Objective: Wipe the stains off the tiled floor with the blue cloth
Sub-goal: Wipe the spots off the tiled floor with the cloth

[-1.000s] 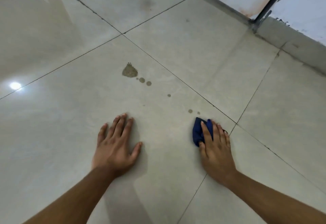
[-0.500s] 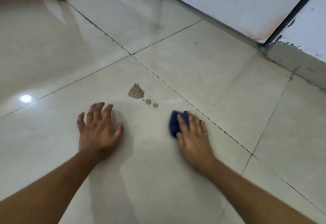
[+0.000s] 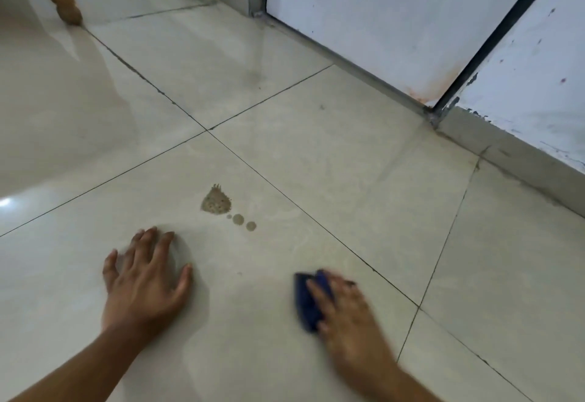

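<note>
The right hand (image 3: 345, 309) presses the blue cloth (image 3: 308, 303) flat on the tiled floor (image 3: 348, 180), near the brown stain (image 3: 217, 201). The left hand (image 3: 144, 278) rests spread, holding nothing. The cloth looks soft and light, so it is best pinned under the fingers.

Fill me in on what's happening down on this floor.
A person is down on the tiled floor, wiping it. The right hand presses a blue cloth against the tile, blurred with motion, while the left hand rests flat with fingers spread. A large brown stain and three small drops beside it lie ahead of the hands, not yet wiped; the cloth is apart from them.
</note>
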